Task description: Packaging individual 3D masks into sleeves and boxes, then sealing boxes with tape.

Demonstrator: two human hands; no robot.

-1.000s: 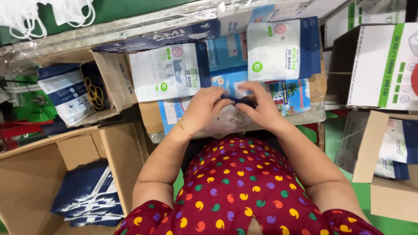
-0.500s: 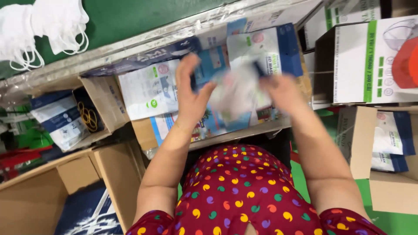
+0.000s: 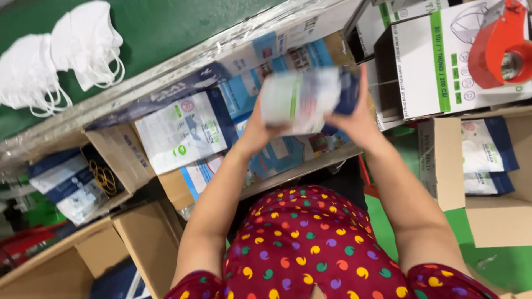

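Note:
Both hands hold up a stack of flat white-and-blue mask packets (image 3: pixel 302 98), blurred by motion, above the work surface. My left hand (image 3: pixel 256 127) grips its left end from below. My right hand (image 3: pixel 354 113) grips its right end. Under the stack lie more printed packets (image 3: pixel 183 133) on the cardboard-covered bench (image 3: pixel 310 169). My lap in a red dotted garment fills the lower middle.
White face masks (image 3: pixel 61 61) lie on the green table at upper left. A red tape dispenser (image 3: pixel 501 47) sits on a white carton (image 3: pixel 438 61) at upper right. Open cardboard boxes (image 3: pixel 493 182) with packets stand right and lower left (image 3: pixel 83 182).
The hands gathered packets low on the bench, then lifted the stack up and away from my lap. The view has shifted, and the tape dispenser now shows.

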